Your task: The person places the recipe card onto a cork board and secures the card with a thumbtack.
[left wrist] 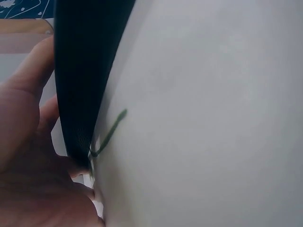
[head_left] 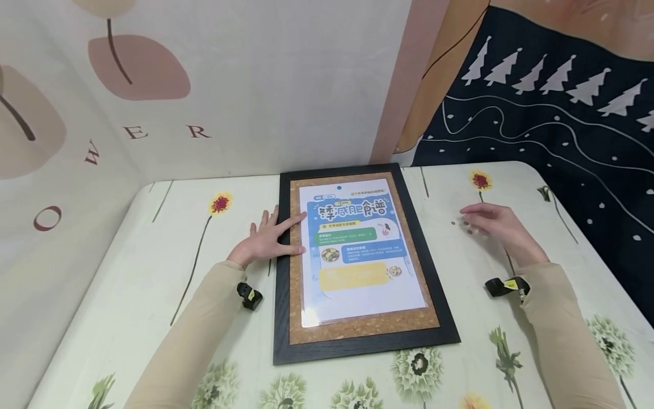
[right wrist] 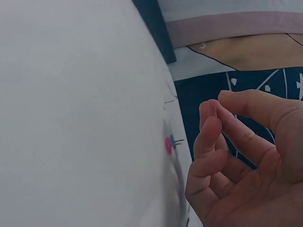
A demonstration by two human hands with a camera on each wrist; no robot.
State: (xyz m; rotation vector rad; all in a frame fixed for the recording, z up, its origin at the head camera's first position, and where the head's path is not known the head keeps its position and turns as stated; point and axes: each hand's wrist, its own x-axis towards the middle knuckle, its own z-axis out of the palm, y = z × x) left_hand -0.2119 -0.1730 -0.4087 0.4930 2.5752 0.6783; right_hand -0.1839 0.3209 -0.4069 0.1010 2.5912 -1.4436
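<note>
A black-framed cork board (head_left: 295, 335) lies flat, with a printed sheet (head_left: 357, 307) on it and a small teal dot (head_left: 339, 188) at the sheet's top. My left hand (head_left: 260, 241) spreads over the board's left edge, thumb and index fingertip on the sheet's left side; in the left wrist view its fingers reach behind the black frame (left wrist: 83, 85). Right of the board, my right hand (head_left: 490, 224) brings thumb and index tips together above several thumbtacks (head_left: 453, 223). A pink thumbtack (right wrist: 168, 145) shows below those fingers. Whether they pinch a tack, I cannot tell.
The table (head_left: 153, 255) has a white cloth printed with flowers. Behind it hangs a pale printed curtain (head_left: 286, 85), with a dark blue tree-patterned cloth (head_left: 511, 122) at the right. Black wrist cameras sit at the left wrist (head_left: 249, 296) and right wrist (head_left: 507, 286).
</note>
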